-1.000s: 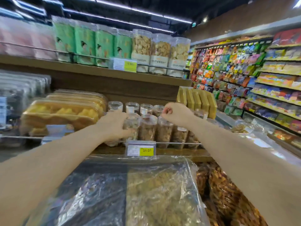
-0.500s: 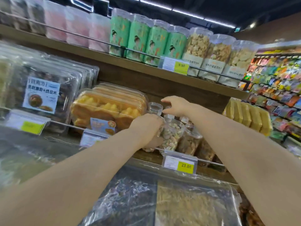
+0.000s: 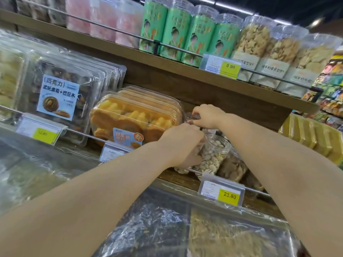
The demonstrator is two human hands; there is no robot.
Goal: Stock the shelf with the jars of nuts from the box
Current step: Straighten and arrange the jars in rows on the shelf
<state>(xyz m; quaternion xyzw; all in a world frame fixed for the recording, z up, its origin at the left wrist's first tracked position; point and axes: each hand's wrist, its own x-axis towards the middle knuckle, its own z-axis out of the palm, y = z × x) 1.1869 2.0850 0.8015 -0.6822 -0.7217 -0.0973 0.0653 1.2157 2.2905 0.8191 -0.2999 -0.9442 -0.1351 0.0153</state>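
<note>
- Plastic clamshell boxes (image 3: 57,97), clear and standing on edge, fill the far left of the brown wooden middle shelf (image 3: 178,178). The front one carries a white label picturing a swirled pastry. A yellow price tag (image 3: 43,135) hangs at the metal rail (image 3: 81,133) below it.
- On the upper shelf (image 3: 167,71) above them sit blurred pink packets (image 3: 104,19).
- Next along the middle shelf are domed boxes of orange-yellow pastries (image 3: 137,115), just behind the rail.
- Above these stand 4 green canisters (image 3: 178,32), then a tag reading 9.90 (image 3: 230,66), then 3 clear tubs of pale crackers (image 3: 278,51).
- The left hand (image 3: 182,143) has its fingers curled round the front jar (image 3: 182,169), a clear jar at the shelf's front edge. The hand hides most of it.
- The right hand (image 3: 207,116) is just above and behind, fingertips pinching the top of the back jar (image 3: 192,117), which stands beside the pastry boxes.
- A jar of pale nuts (image 3: 213,154) stands just right of the left hand, with jars of darker nuts (image 3: 233,167) beyond it. A tag reading 23.80 (image 3: 229,195) hangs below them.
- Yellow packs (image 3: 311,134) close the shelf's right end, and past them is another aisle of colourful packets (image 3: 334,86).
- In the foreground, below the shelf, crinkled clear film (image 3: 167,229) covers dark and tan loose goods.
</note>
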